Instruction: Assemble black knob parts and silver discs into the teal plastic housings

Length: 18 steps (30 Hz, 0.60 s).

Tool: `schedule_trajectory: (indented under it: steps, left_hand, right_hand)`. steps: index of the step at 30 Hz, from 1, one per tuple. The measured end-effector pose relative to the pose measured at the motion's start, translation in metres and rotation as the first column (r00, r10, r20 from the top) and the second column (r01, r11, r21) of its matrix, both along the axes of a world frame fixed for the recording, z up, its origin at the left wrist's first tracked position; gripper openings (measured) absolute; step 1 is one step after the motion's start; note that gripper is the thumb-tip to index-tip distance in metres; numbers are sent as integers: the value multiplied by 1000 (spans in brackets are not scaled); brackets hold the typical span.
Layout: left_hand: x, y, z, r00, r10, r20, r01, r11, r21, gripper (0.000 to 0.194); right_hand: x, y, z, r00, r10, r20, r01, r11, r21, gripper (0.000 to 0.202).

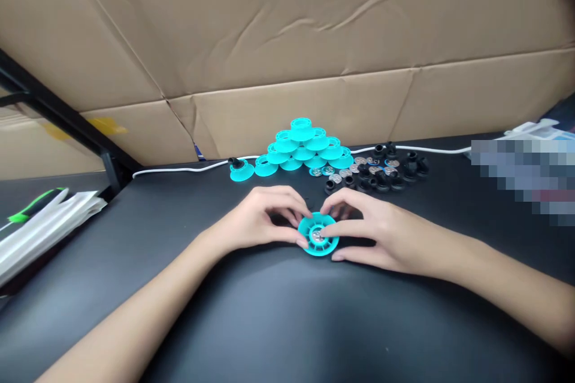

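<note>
A turquoise spoked plastic cup [320,249] lies on the black table, its ribbed wide side facing up. A small silver disc [316,236] sits in its central ring. My left hand [265,215] is closed on the left rim, thumb below and fingers above. My right hand [381,227] is around the right side, its index fingertip at the disc, the thumb at the lower right rim and other fingers at the upper edge. Beyond my hands stands a pyramid of similar turquoise cups [300,131]. Left of it, another turquoise cup [241,174] carries a black fitting [235,163].
Several black fittings [381,182] and silver discs [345,173] lie behind my right hand. A white cable [179,170] runs along the cardboard wall [287,30]. At left are a green-and-black handled tool [38,204] and white packets [54,227]; a black metal frame [67,114] rises there.
</note>
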<state>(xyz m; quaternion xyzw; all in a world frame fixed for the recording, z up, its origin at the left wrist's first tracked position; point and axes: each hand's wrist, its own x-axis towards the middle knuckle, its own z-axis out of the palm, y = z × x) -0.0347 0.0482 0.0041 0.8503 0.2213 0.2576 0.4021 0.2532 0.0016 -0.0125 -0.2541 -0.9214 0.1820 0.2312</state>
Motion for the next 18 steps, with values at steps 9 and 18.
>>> schedule_trajectory:
  steps: [9, 18]
  left_hand:
    - [-1, 1, 0, 999, -50, -4, 51, 997, 53, 39]
    - [-1, 0, 0, 998, -50, -26, 52, 996, 66, 42]
  right_hand:
    - [-5, -6, 10, 988, -23, 154, 2, 991, 131, 33]
    - [-6, -9, 13, 979, -42, 197, 20, 993, 114, 32]
